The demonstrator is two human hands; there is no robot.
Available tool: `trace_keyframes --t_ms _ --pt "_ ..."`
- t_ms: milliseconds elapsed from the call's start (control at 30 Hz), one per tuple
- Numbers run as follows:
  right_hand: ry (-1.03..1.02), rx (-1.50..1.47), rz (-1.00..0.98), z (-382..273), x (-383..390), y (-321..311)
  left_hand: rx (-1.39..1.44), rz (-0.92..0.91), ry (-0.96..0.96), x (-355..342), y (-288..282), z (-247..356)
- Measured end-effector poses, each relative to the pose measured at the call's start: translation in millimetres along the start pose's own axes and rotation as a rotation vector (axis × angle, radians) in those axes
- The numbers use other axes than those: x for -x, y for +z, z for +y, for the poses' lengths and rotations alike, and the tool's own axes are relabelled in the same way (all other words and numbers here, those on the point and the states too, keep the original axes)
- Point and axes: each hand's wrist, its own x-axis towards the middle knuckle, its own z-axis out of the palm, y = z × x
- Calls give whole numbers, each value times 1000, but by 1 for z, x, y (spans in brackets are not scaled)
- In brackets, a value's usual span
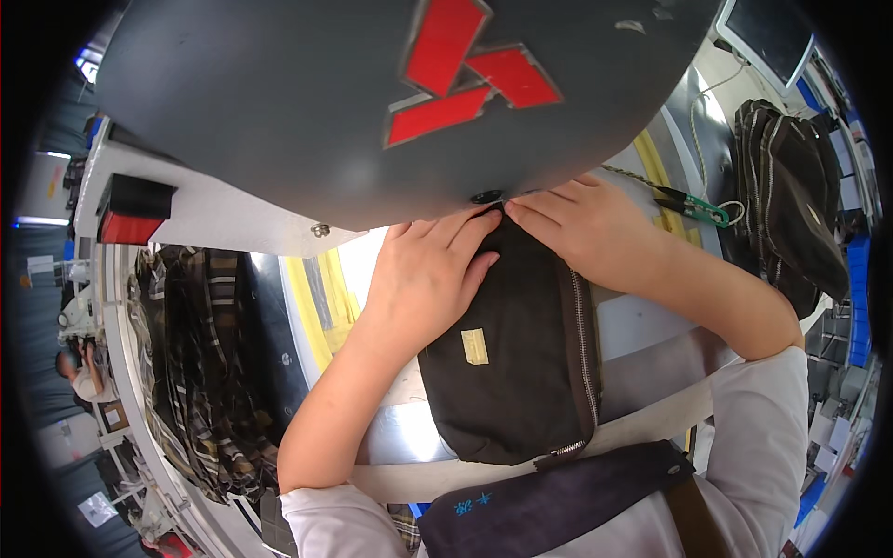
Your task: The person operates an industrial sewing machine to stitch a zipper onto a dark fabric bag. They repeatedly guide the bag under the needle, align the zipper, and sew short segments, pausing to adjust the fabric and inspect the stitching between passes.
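Observation:
A dark brown fabric pouch [512,372] lies lengthwise before me, with a small yellowish label on its face and a metal zipper [586,344] down its right side. Its far end reaches the underside of a large dark grey sewing machine head [307,112] bearing red shapes. My left hand [423,265] presses and holds the pouch's far left edge, thumb resting on the cloth. My right hand [581,228] is closed on the far right edge, its fingertips beside the left ones. The machine head hides what lies beyond the fingertips.
Plaid cloth pieces [200,363] hang in a pile at the left. Another dark zippered bag [791,186] stands at the right, near a green-handled thread snipper [693,208] on a cord. Yellow tape strips [321,312] mark the work surface. A screen [767,37] is at the upper right.

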Motion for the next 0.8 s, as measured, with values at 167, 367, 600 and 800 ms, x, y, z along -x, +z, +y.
trace_keyframes --t_ms 167,367,600,800 --pt "15 -24 2 1 3 1 7 -6 -36 0 -2 0" --pt "-2 2 -6 1 2 2 28 -21 -49 2 -1 -2" --pt "-33 31 -15 3 1 1 38 -40 -48 1 -3 -3" --pt "-26 40 -9 4 0 1 69 -54 -63 -1 -4 -6"
